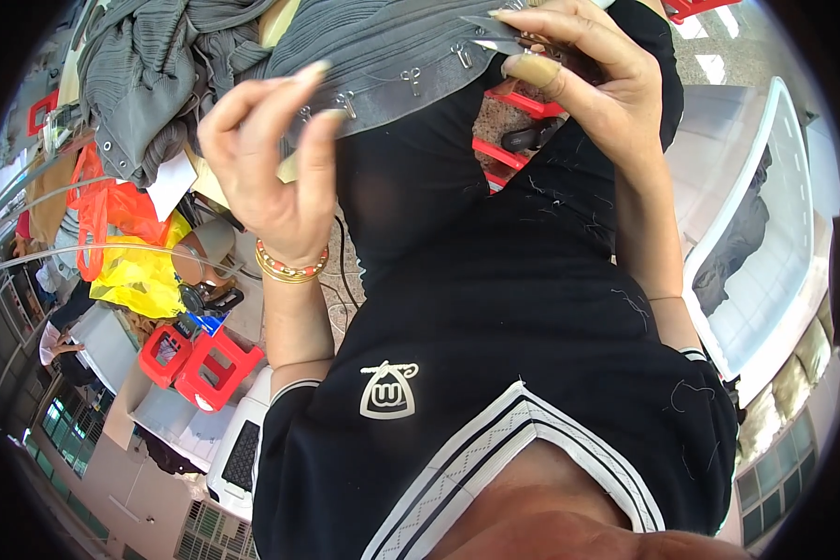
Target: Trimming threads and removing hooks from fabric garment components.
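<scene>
A grey pleated garment [373, 37] spreads over my lap at the top of the view. Small metal hooks [411, 81] sit in a row along its smooth grey band [383, 107]. My left hand [271, 159] grips the left part of this band between thumb and fingers, near a pair of hooks. At the band's right part, my right hand [607, 84] is closed round small thread snips [497, 35], their two pointed blades apart and directed left over the fabric. A yellowish cover [532, 70] wraps the right thumb. The snips' handle is mostly hidden in the palm.
More grey garments [149, 84] are heaped at the upper left. Below them hang red [126, 210] and yellow [135, 280] plastic bags. Red stools [215, 369] stand lower left. On the right is a white bin [765, 271] with dark cloth. Another person [61, 350] is far left.
</scene>
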### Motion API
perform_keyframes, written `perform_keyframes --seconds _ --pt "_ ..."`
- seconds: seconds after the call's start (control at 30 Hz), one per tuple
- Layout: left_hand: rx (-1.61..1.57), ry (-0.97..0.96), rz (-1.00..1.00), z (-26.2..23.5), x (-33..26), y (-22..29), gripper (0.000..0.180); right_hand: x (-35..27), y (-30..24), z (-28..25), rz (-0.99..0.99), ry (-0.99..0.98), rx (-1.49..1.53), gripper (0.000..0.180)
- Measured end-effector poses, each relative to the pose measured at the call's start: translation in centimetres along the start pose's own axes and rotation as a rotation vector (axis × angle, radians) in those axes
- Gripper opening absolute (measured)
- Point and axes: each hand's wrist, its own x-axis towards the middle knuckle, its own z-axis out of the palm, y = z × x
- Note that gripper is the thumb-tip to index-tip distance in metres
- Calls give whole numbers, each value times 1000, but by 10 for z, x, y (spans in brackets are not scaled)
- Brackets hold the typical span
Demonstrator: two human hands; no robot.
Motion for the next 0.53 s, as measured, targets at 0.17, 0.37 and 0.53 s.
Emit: perform_keyframes --seconds 0.17,0.37,0.53 --pt "151 -130 129 4 19 5 31 1 3 1 -137 -85 -55 36" --pt "300 -120 329 3 24 3 21 7 0 3 -190 -136 -53 37" --pt "274 -96 319 9 23 -1 22 13 1 2 -318 -170 -192 34"
